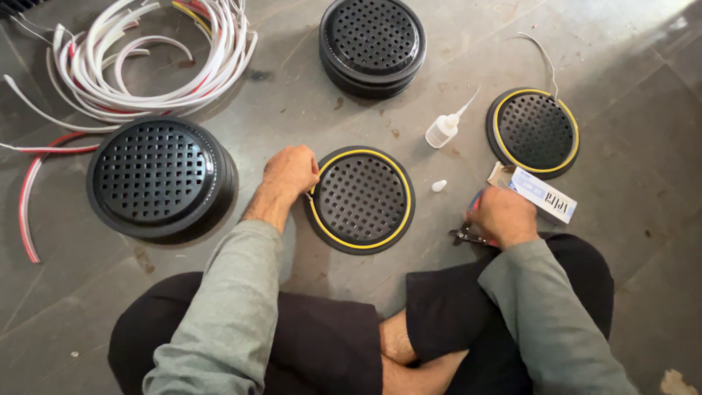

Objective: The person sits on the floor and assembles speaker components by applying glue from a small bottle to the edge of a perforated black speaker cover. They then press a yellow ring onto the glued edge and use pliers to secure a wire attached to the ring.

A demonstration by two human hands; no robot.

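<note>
Sitting cross-legged on a grey floor, the person works on a black grille with a yellow strip round its rim, flat between the knees. Left hand is clenched at the grille's upper left edge, pinching the strip there. Right hand rests on the floor right of the grille, closed on pliers; only the tips stick out to the left. Small box lies just beyond the right hand, touching it. Glue bottle lies tilted above the grille, its white cap near the grille's right edge. Second yellow-rimmed grille sits upper right. Grille stack at left, another stack at top. White and red strip coil top left.
</note>
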